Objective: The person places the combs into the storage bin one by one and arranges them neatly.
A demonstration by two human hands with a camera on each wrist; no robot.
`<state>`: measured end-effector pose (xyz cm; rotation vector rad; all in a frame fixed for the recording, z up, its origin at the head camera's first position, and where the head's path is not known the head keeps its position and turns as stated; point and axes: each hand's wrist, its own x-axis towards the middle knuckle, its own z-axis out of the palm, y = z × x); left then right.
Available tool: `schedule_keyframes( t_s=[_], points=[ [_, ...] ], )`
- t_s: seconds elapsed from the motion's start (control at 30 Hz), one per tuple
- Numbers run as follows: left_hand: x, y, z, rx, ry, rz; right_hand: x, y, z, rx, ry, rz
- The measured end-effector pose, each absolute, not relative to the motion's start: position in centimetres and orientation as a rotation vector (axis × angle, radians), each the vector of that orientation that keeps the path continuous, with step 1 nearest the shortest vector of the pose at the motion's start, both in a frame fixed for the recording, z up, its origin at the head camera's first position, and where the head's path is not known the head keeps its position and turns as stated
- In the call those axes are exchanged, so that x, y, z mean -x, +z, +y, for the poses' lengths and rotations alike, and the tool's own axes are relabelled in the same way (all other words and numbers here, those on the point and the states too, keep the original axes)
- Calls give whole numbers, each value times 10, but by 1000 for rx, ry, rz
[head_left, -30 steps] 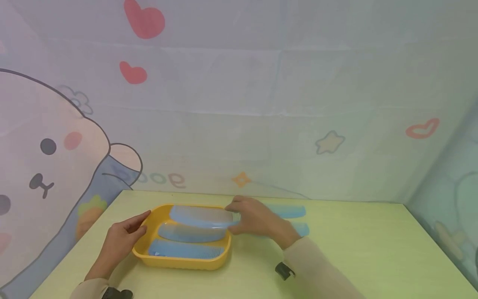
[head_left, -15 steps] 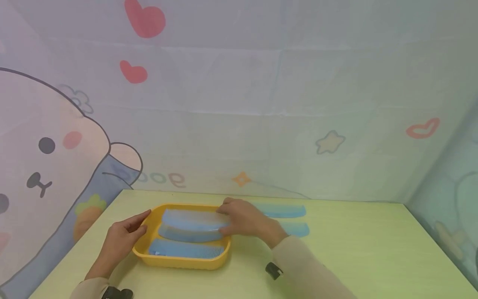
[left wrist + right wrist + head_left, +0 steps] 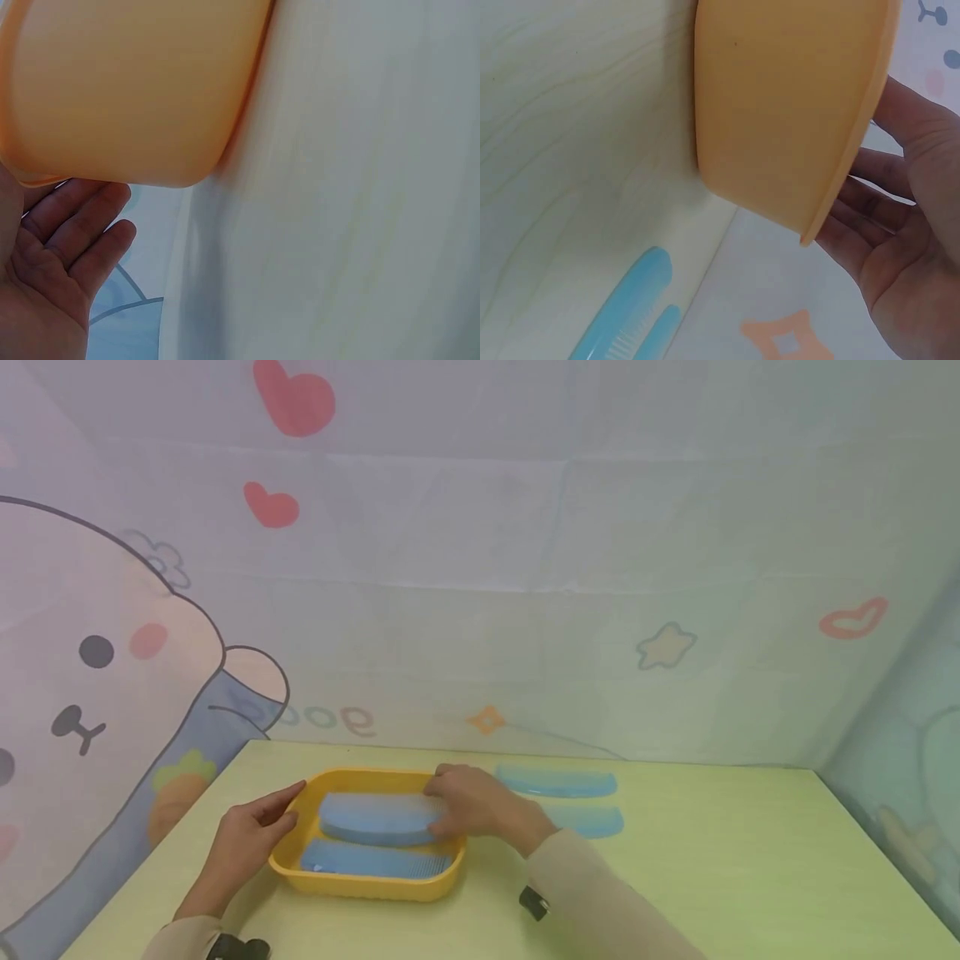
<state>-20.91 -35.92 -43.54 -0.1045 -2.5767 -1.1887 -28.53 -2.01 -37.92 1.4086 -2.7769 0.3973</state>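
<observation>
A yellow tray [image 3: 360, 887] stands on the table at left of centre in the head view. My left hand [image 3: 242, 847] holds its left rim, thumb over the edge and fingers along the outer wall in the left wrist view. My right hand [image 3: 480, 803] reaches over the right rim and pinches the right end of a blue comb [image 3: 371, 810] low inside the tray. This comb overlaps another blue comb [image 3: 375, 838], mostly hidden beneath it. Nearest the front wall lies a blue comb [image 3: 367, 858]. The right wrist view hides the held comb behind the tray wall [image 3: 787, 105].
Two more light-blue combs, a back one [image 3: 562, 782] and a front one [image 3: 592, 821], lie on the pale yellow-green table [image 3: 720, 860] right of the tray. A printed cloth [image 3: 487, 568] hangs behind the table's back edge.
My right hand has moved left and toward me, bringing its comb down over the middle comb in the tray. My left hand has kept its place on the rim.
</observation>
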Motion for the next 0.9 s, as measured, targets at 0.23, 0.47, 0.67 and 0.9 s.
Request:
schedule_keyframes(
  t_s=[0.23,0.47,0.67,0.9],
  points=[
    [210,-436,-358,124,-1226,-2558,287,-385,-28,-1381,340,-2824],
    [209,-437,-359,137,-1220,-2551,287,-391,-35,-1355,288,-2864],
    [209,-438,-361,137,-1222,-2554,287,-395,-41,-1351,236,-2893],
    [210,-438,-361,131,-1217,-2545,287,-395,-44,-1341,257,-2935]
  ],
)
